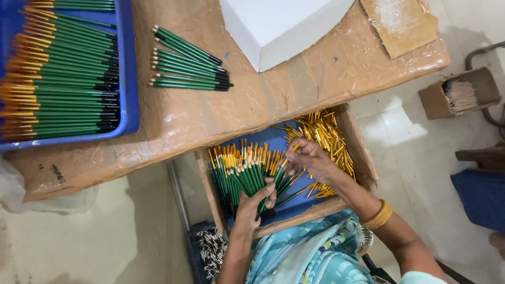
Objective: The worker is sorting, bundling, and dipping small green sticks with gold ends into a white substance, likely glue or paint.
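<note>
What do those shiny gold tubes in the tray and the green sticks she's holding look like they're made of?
The small gold tubes look like thin metal: they glint brightly, though metallised plastic is possible. The slim green sticks bunched in the left hand look like painted wood with a glossy, even coat; the core is not visible.

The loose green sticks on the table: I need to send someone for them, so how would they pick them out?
On the brown wrapped table, look between the blue tray and the white box. The loose green sticks lie there bare on the tabletop, unlike the rows packed inside the tray.
</note>
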